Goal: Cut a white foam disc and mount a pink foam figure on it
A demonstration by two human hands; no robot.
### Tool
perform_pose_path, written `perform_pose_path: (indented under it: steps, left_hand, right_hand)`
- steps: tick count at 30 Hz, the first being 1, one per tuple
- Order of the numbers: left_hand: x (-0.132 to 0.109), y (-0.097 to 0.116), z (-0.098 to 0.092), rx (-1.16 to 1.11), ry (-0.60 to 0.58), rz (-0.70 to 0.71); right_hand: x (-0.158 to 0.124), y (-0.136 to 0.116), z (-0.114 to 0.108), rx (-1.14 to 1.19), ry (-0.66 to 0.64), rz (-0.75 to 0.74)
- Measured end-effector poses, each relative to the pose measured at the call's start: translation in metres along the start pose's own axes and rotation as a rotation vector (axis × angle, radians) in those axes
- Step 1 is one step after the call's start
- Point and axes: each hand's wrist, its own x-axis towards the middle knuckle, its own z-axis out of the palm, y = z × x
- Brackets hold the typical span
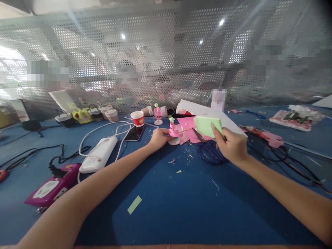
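Observation:
My left hand (160, 139) is closed on the lower part of a small pink paper spiral figure (174, 132). A green star tops the figure, and a pale round base sits under it. My right hand (231, 145) pinches a light green sheet of paper (207, 126), raised over the table to the right of the figure. Pink paper sheets (187, 123) lie behind and partly under the green sheet, with what looks like scissors (199, 135) on them. A similar pink figure (158, 114) stands farther back. A cut green paper strip (134, 204) lies near the front.
On the left are a white power bank (100, 155) with a cable, a purple power strip (54, 185), a phone (134, 132) and a red-and-white paper cup (137, 118). Blue cable (210, 152) lies below my right hand. A glue gun (267, 136) rests at right. Perforated metal mesh (160, 52) rises behind.

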Motion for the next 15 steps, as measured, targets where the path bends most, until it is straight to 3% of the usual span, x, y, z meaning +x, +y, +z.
perform_pose_path:
  steps: [2, 4, 6, 9, 11, 15]
  left_hand:
    - [0.001, -0.003, 0.001, 0.002, 0.001, -0.029]
    - [0.002, -0.005, 0.001, -0.002, 0.003, -0.052]
    - [0.002, -0.006, 0.002, -0.012, 0.002, -0.071]
    - [0.002, -0.006, 0.001, -0.029, 0.005, -0.1]
    - [0.002, -0.005, 0.001, -0.035, 0.012, -0.116]
    - [0.003, -0.005, 0.002, -0.081, 0.03, -0.168]
  right_hand:
    - [0.0, -0.01, -0.005, 0.144, -0.095, -0.134]
    - [-0.001, -0.025, -0.01, 0.344, -0.33, -0.354]
    - [-0.001, -0.031, -0.01, 0.362, -0.309, -0.425]
    - [0.001, -0.02, -0.006, 0.104, -0.063, -0.21]
    - [0.002, -0.013, -0.006, 0.062, -0.006, -0.13]
    - [-0.002, -0.021, -0.011, 0.34, -0.257, -0.42]
